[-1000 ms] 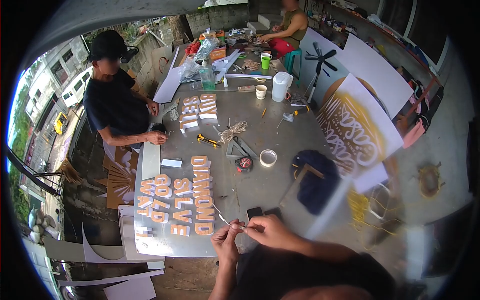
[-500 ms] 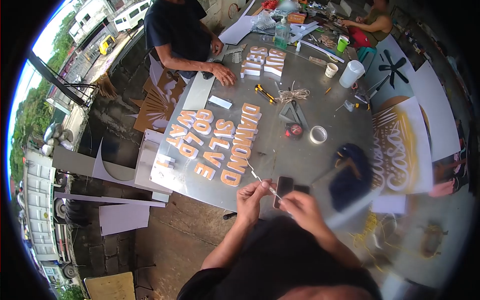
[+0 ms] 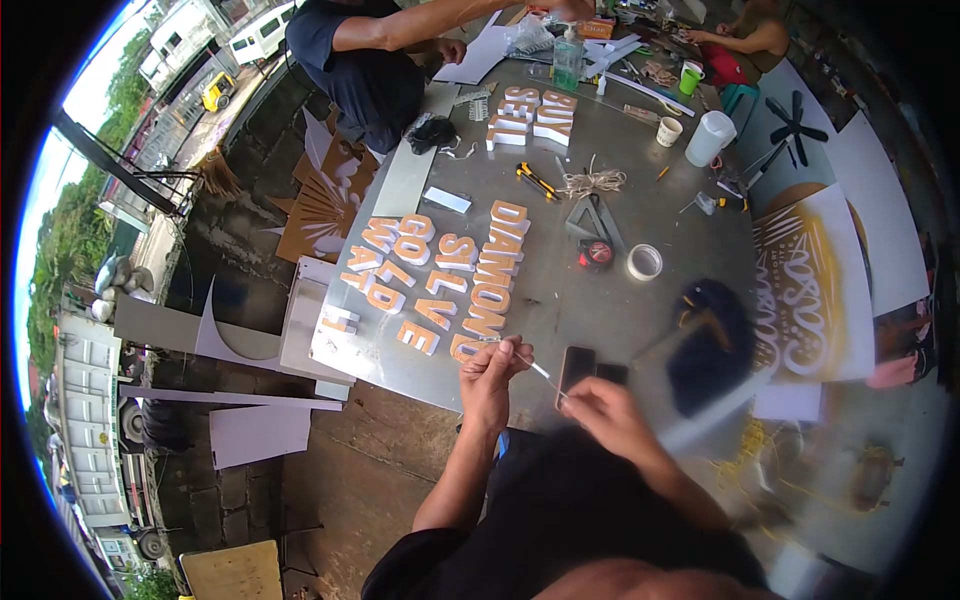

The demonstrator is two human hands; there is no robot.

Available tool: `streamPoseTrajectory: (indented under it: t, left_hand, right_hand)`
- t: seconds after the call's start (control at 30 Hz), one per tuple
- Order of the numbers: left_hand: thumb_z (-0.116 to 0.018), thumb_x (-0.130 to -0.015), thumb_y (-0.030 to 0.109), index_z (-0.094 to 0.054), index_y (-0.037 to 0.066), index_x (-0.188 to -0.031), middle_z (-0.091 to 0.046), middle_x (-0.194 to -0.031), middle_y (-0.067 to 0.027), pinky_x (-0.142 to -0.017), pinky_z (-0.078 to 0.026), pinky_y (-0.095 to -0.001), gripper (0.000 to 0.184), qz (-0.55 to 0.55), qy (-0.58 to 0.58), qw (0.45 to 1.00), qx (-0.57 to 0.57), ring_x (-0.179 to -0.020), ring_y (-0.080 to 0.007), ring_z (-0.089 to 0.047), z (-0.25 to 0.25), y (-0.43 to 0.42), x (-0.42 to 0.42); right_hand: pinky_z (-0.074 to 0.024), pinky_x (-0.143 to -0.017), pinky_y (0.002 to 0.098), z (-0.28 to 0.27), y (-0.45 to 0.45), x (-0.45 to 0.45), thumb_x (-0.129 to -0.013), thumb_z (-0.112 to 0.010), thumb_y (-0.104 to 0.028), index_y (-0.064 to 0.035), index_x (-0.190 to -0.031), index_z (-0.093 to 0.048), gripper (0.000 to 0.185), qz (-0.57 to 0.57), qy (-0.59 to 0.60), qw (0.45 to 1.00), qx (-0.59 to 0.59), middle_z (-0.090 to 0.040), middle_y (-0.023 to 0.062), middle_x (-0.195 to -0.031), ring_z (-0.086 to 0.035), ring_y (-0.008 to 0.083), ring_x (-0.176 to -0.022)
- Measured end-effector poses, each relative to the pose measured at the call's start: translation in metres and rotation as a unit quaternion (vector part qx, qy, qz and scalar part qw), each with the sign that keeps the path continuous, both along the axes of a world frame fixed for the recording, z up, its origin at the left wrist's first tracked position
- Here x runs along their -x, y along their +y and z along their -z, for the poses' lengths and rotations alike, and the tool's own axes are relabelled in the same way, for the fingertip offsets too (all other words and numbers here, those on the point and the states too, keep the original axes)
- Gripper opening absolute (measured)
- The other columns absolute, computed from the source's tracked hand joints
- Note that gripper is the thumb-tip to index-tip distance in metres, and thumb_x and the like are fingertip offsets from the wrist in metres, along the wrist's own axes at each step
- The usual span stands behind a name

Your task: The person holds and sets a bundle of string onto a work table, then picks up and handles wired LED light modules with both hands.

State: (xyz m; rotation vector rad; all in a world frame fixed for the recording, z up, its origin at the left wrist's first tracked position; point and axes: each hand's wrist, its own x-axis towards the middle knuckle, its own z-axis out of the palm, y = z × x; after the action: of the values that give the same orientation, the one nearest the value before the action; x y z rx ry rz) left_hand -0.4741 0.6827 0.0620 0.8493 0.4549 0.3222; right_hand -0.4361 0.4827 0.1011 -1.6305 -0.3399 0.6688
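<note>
Between my hands stretches a thin strand with a small white piece on it; its exact kind is too small to make out. My left hand pinches one end between thumb and fingers, close to the last letters of DIAMOND. The other end is in the closed fingertips of my right hand, beside a dark phone-like object. More block letters with orange faces and white sides, such as SILVE and GOLD, lie left of my hands.
On the metal table lie a tape roll, a red tape measure, a yellow cutter, a twine bundle and BUY SELL letters. A co-worker stands at the far left; another person is far right.
My left hand has shifted slightly left and down, and less of the strand shows beyond it. The co-worker's hand has left the table's left side, the arm now stretching across the back.
</note>
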Motion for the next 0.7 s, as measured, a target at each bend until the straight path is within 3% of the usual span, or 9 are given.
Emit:
streamPoseTrajectory:
  t: [0.23, 0.5, 0.57, 0.63, 0.7]
  left_hand:
    - [-0.071, -0.099, 0.023, -0.073, -0.004, -0.111, -0.076, -0.093, -0.0104, -0.081, -0.056, -0.0302, 0.029, 0.002, 0.001, 1.0, -0.002, -0.086, -0.0159, -0.071, 0.008, 0.003, -0.005]
    - [-0.069, -0.101, 0.024, -0.072, -0.005, -0.108, -0.073, -0.089, -0.0096, -0.079, -0.055, -0.0309, 0.029, -0.015, 0.001, 1.0, 0.003, -0.086, -0.017, -0.069, 0.008, 0.004, -0.011]
    - [-0.067, -0.102, 0.024, -0.071, -0.004, -0.108, -0.072, -0.089, -0.0094, -0.079, -0.055, -0.031, 0.029, 0.022, 0.011, 1.0, 0.005, -0.087, -0.0171, -0.069, 0.01, 0.005, -0.007]
    - [-0.066, -0.103, 0.024, -0.07, -0.003, -0.109, -0.071, -0.089, -0.0086, -0.079, -0.054, -0.0312, 0.029, 0.003, -0.021, 1.0, 0.007, -0.087, -0.0168, -0.067, 0.015, 0.005, -0.01]
    - [-0.065, -0.104, 0.026, -0.068, -0.002, -0.113, -0.071, -0.089, -0.0085, -0.077, -0.052, -0.0297, 0.03, 0.039, -0.02, 0.998, -0.047, -0.084, -0.0156, -0.066, 0.019, 0.007, -0.013]
  right_hand:
    - [-0.0557, -0.074, 0.0246, 0.005, -0.005, -0.002, -0.097, -0.069, -0.01, 0.0017, -0.107, -0.072, 0.015, -0.001, 0.024, 1.0, -0.009, -0.075, 0.0048, -0.084, -0.07, 0.0079, -0.077]
    - [-0.0555, -0.071, 0.025, 0.015, -0.011, -0.004, -0.097, -0.068, -0.008, 0.0025, -0.112, -0.073, 0.019, 0.027, -0.025, 0.999, 0.015, -0.076, 0.0071, -0.085, -0.07, 0.0088, -0.075]
    - [-0.0555, -0.071, 0.0252, 0.019, -0.01, 0.003, -0.097, -0.068, -0.008, 0.0026, -0.111, -0.073, 0.019, 0.073, -0.018, 0.997, 0.025, -0.076, 0.0072, -0.083, -0.071, 0.0093, -0.075]
    - [-0.0558, -0.07, 0.0273, 0.011, -0.016, 0.005, -0.095, -0.069, -0.011, 0.0028, -0.11, -0.073, 0.02, 0.072, -0.014, 0.996, 0.041, -0.076, 0.0087, -0.081, -0.072, 0.0127, -0.072]
    - [-0.056, -0.069, 0.0308, 0.007, -0.025, 0.005, -0.094, -0.07, -0.014, 0.0028, -0.107, -0.073, 0.021, 0.055, -0.087, 0.992, 0.073, -0.076, 0.0107, -0.082, -0.074, 0.0169, -0.072]
